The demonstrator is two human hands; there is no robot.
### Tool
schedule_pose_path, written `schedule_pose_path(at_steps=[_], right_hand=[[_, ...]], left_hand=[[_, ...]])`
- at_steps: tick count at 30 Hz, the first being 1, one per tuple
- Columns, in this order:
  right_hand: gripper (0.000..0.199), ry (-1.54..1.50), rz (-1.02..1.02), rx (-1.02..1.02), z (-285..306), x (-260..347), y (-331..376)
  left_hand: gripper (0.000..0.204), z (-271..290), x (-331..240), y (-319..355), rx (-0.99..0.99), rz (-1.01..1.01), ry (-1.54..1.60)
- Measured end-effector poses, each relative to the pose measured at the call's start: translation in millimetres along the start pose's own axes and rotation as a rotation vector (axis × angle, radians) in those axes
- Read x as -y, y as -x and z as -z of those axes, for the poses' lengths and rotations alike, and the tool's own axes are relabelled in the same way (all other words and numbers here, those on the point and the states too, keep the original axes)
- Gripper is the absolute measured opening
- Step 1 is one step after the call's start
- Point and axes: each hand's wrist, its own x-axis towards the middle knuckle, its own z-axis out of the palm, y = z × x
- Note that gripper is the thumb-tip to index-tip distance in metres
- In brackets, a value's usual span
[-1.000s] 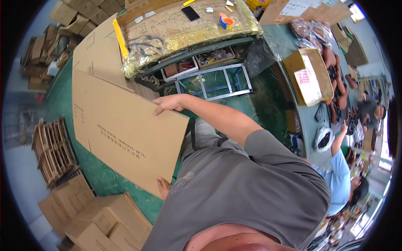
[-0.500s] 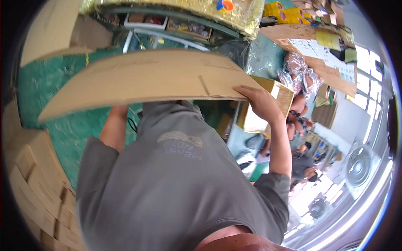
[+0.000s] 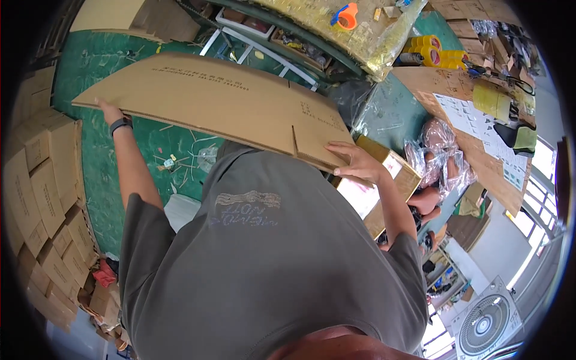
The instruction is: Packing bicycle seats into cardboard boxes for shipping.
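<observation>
A large flattened cardboard box [image 3: 204, 99] spans the space in front of my body, tilted, with printing on its upper face and a slot cut near its right end. At its far left corner my left hand [image 3: 110, 113] grips the edge, a dark band around the wrist. My right hand [image 3: 355, 162] pinches the near right corner, fingers lying on top and thumb at the edge. Part of each hand's grip is hidden under the sheet.
Stacked cartons [image 3: 45, 186] stand along the left. A worktable [image 3: 384, 51] ahead bears an orange tape dispenser [image 3: 346, 17]. To the right are an open carton [image 3: 390, 180], plastic-wrapped brown items [image 3: 439, 150], yellow tape rolls [image 3: 429, 51] and a fan [image 3: 483, 324]. Scraps litter the green floor [image 3: 174, 150].
The cardboard's left end has swung up and away, so it slopes down to the right. My left hand, hidden behind it before, now shows at its left corner. My view has turned somewhat.
</observation>
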Motion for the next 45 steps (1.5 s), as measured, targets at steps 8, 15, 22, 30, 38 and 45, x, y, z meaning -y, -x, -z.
schedule_pose_path(at_steps=[8,15,22,30,38,45], right_hand=[[0.051,0.664,0.013,-0.684,83,21,-31],[0.037,0.510,-0.119,-0.734,115,19,-7],[0.038,0.575,-0.417,-1.135,136,-1,-48],[0.102,0.459,-1.021,-0.240,27,52,-216],[0.053,0.508,-0.219,-0.639,92,168,-252],[0.042,0.975,-0.065,-0.958,163,208,-308]], left_hand=[[0.056,111,70,-88,-0.023,0.029,-0.008],[0.046,124,23,-62,0.439,-0.224,-0.310],[0.073,98,-91,-105,0.946,-0.603,-1.111],[0.139,-43,-61,-26,1.528,-0.390,-2.013],[0.142,-58,-102,-8,1.913,0.080,-1.549],[0.118,-145,13,4,1.060,-1.431,-1.071]])
